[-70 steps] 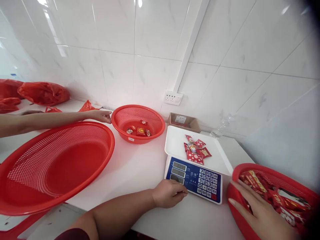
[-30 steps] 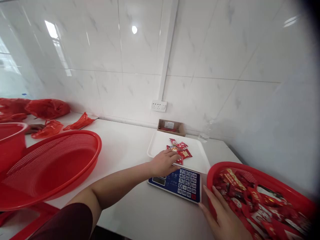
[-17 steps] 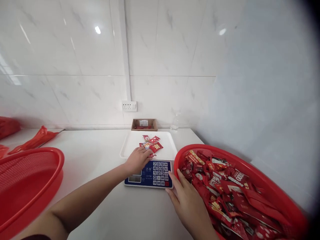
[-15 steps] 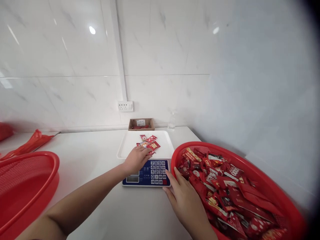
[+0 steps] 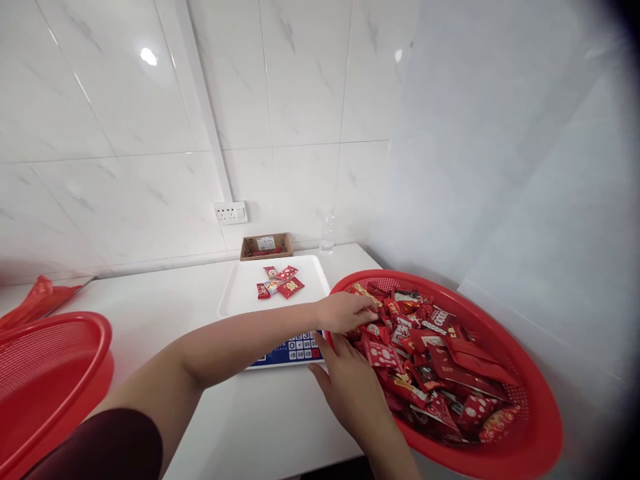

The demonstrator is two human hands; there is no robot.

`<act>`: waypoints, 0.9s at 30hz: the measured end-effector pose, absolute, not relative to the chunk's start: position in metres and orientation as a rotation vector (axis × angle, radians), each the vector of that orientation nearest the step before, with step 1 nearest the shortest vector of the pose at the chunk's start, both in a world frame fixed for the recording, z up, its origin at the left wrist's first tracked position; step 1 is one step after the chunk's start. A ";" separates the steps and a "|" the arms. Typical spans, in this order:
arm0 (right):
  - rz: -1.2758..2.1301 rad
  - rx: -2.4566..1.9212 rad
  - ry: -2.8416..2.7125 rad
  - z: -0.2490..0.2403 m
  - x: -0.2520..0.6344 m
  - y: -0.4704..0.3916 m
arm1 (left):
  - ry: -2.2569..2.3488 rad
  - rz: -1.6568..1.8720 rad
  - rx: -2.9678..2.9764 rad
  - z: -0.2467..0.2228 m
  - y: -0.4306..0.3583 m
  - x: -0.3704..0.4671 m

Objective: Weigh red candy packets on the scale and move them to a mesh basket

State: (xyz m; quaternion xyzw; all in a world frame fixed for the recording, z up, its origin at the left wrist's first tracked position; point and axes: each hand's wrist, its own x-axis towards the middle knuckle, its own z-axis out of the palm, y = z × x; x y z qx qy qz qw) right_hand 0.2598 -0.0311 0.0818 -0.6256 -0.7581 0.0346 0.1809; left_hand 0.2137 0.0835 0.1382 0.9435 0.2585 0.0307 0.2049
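Note:
My left hand (image 5: 347, 312) is over the near-left side of a red plastic basket (image 5: 543, 407), its fingers stretched out above the packets. Many small red snack packets (image 5: 440, 363) fill this basket. Against the basket's left rim lies my right hand (image 5: 353, 383), fingers apart and holding nothing that I can see. My left forearm partly hides a blue-and-white digital scale (image 5: 300, 353) with number keys. On the scale's white tray (image 5: 237, 293) several small packets (image 5: 290, 287) lie loosely together.
A second red basket (image 5: 103, 333) stands at the left, with red plastic bags (image 5: 40, 303) behind it. At the back are a small cardboard box (image 5: 267, 247) and a clear plastic bottle (image 5: 327, 235). A tiled wall with a socket (image 5: 231, 213) closes off the far side.
My left hand has left the packets on the tray and moved right, over the full basket. My right hand stays at the basket's rim. The view has shifted a little to the right.

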 end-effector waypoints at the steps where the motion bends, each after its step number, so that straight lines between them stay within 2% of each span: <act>1: 0.078 -1.763 -2.139 0.080 0.260 -0.031 | 0.769 -0.021 2.689 0.134 0.089 0.220; 4: 0.029 -1.733 -2.125 0.076 0.261 -0.031 | 0.821 -0.276 2.749 0.121 0.099 0.237; 9: 0.005 -1.745 -2.147 0.077 0.261 -0.032 | 0.739 -0.360 2.741 0.110 0.103 0.249; 15: 0.040 -1.810 -2.196 0.081 0.261 -0.030 | 0.733 -0.035 2.701 0.129 0.116 0.219; 21: 0.058 -1.854 -2.212 0.070 0.262 -0.026 | 1.118 0.334 2.681 0.153 0.151 0.145; 27: -0.053 -1.768 -2.210 0.057 0.268 -0.020 | 1.487 0.357 2.567 0.147 0.181 0.071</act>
